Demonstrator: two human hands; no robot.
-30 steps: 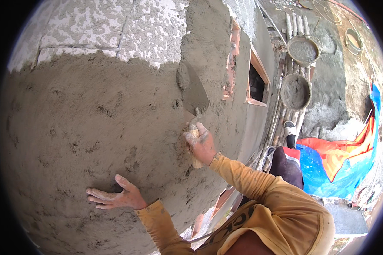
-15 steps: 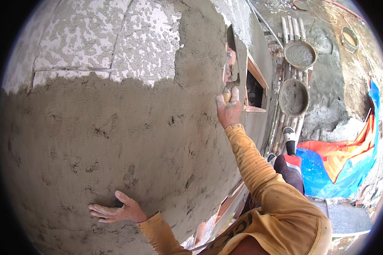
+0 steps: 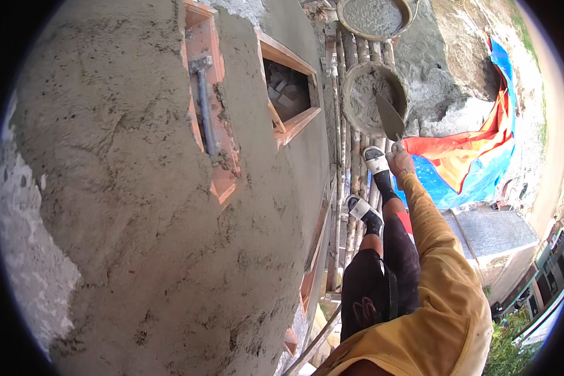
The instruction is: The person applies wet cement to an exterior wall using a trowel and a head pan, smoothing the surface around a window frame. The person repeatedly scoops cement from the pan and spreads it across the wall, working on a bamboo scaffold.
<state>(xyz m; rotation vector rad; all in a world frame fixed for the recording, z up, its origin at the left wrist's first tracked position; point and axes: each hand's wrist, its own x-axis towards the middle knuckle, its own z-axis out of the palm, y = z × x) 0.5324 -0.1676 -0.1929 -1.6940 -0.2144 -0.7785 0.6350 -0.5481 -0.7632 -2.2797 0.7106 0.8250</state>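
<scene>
My right hand (image 3: 400, 159) is closed around the handle of a trowel. The pointed trowel blade (image 3: 391, 120) reaches over the near edge of a round pan (image 3: 349, 113) of wet grey mortar; whether it touches the mortar I cannot tell. To the left stands the wall (image 3: 131, 219), coated in rough wet mortar. In a narrow wood-framed recess of that wall lies a mortar-smeared hammer (image 3: 205, 106). My left hand is out of view.
A second mortar pan (image 3: 413, 19) sits beyond the first, both on a walkway of poles (image 3: 355, 166) where my feet stand. A framed opening (image 3: 288, 88) breaks the wall. A blue and orange tarp (image 3: 451, 166) lies at the right.
My right hand has swung the trowel from the wall to the near mortar pan. My left hand, spread by the wall before, has left the view. The view has shifted right.
</scene>
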